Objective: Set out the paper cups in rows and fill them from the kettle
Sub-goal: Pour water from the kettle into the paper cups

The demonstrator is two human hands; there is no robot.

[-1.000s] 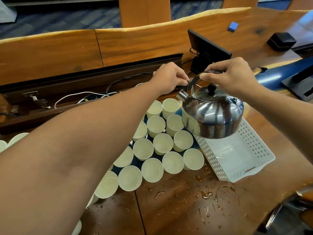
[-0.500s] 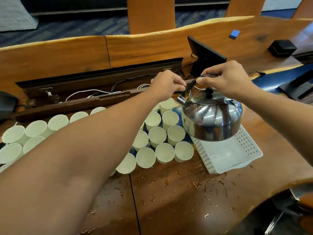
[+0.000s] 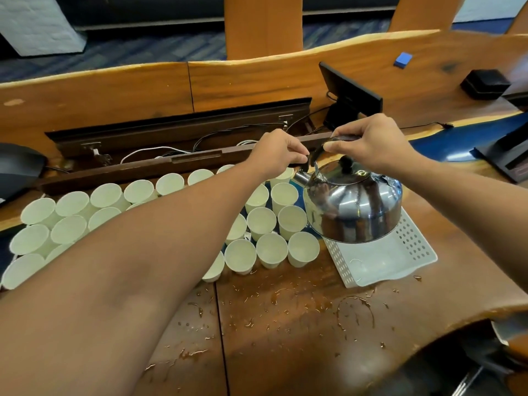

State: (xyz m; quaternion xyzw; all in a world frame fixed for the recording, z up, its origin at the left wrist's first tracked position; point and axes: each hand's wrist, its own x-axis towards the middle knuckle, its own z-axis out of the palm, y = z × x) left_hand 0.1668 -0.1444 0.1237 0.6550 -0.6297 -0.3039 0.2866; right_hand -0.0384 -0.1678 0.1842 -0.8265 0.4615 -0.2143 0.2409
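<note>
A shiny steel kettle with a black lid knob hangs in the air over the left part of a white perforated basket. My right hand grips its black handle from above. My left hand pinches the front end of that handle, just above the spout. Several white paper cups stand in rows on the wooden table, left of the kettle. My left forearm hides some of them. The spout points toward the nearest cups; no stream of water shows.
Water drops lie spilled over the wooden table in front of the cups. A cable trough with wires runs behind the rows. A small black monitor stands behind the kettle. Dark devices sit at the far left and right edges.
The view has pulled back and swung left, bringing more rows of cups into sight. Both hands keep their hold on the kettle, which stays over the basket's left edge.
</note>
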